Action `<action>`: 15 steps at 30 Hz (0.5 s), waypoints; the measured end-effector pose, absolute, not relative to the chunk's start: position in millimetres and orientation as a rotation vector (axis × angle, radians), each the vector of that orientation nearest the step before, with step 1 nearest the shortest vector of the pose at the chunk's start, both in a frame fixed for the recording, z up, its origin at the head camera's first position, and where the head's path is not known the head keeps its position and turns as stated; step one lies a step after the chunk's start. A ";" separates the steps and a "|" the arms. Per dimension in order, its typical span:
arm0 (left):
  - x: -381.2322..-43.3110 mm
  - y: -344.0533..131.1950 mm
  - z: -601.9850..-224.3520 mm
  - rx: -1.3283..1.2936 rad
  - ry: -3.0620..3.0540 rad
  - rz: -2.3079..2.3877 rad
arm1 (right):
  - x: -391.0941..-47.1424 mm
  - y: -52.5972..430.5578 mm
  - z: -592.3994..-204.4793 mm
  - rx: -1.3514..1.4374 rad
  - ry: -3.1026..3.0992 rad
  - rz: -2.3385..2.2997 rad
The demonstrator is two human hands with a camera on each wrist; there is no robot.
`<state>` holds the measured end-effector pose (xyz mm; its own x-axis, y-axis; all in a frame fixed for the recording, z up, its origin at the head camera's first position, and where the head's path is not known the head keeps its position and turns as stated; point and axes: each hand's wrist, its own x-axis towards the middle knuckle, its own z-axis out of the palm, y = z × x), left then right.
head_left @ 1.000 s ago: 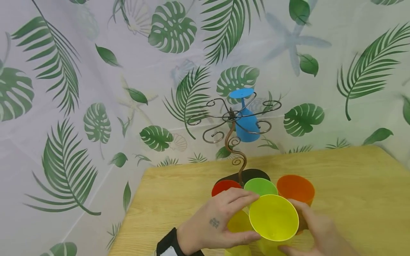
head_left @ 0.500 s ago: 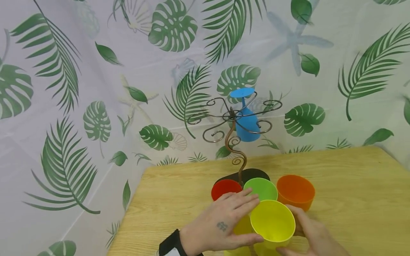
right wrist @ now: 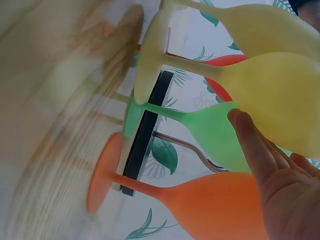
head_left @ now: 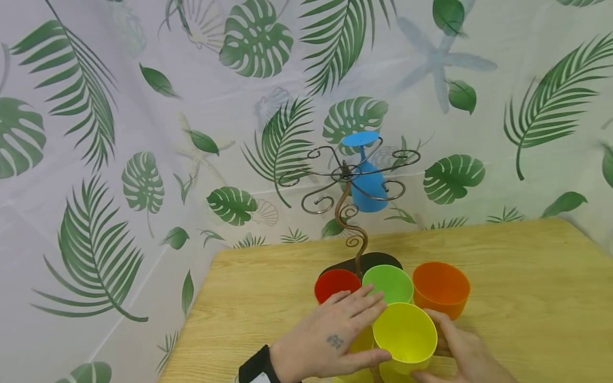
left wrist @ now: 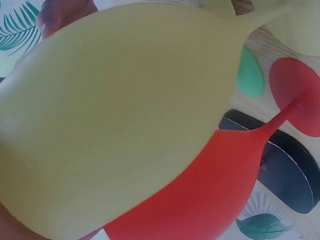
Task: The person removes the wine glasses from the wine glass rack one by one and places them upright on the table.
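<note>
The yellow goblet (head_left: 405, 335) was upright, its bowl gripped by fingers of the right hand (head_left: 462, 348); the left hand (head_left: 330, 340) (fingers straightened) lay at its left.

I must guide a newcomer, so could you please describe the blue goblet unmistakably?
On the wooden table stands a brown metal rack with curled arms. Among these arms hangs the blue goblet, foot uppermost. Unlike the red goblet, green goblet and orange goblet, which stand upright, it is upside down.
</note>
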<state>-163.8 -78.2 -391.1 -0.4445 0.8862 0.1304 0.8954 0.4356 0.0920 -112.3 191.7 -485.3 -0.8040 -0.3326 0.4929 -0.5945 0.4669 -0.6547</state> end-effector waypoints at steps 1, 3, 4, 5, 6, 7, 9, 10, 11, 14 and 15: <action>-164.0 -78.1 -391.4 -1.621 -2.617 -0.230 | -113.0 191.9 -485.5 0.781 -2.438 1.248; -164.5 -78.0 -391.9 -1.620 -2.629 -0.237 | -112.9 191.7 -484.0 0.758 -2.469 1.244; -164.6 -77.9 -392.0 -1.621 -2.637 -0.243 | -112.7 191.8 -483.4 0.753 -2.480 1.240; -164.8 -77.7 -392.0 -1.622 -2.643 -0.244 | -112.4 191.6 -483.2 0.754 -2.475 1.240; -164.9 -77.5 -391.8 -1.623 -2.650 -0.244 | -112.0 191.3 -482.9 0.753 -2.469 1.227; -164.7 -77.5 -391.5 -1.624 -2.650 -0.240 | -111.3 190.9 -482.4 0.749 -2.469 1.238; -164.5 -77.4 -391.2 -1.623 -2.654 -0.235 | -110.4 191.0 -482.6 0.742 -2.473 1.238; -164.1 -77.4 -391.0 -1.622 -2.654 -0.232 | -110.2 191.5 -483.1 0.748 -2.476 1.243; -163.8 -77.5 -390.9 -1.621 -2.657 -0.229 | -110.1 191.5 -483.7 0.745 -2.478 1.250; -163.1 -77.6 -390.6 -1.617 -2.666 -0.211 | -110.3 192.5 -485.4 0.754 -2.504 1.290; -163.1 -77.7 -390.5 -1.616 -2.669 -0.206 | -110.7 192.7 -486.1 0.761 -2.502 1.302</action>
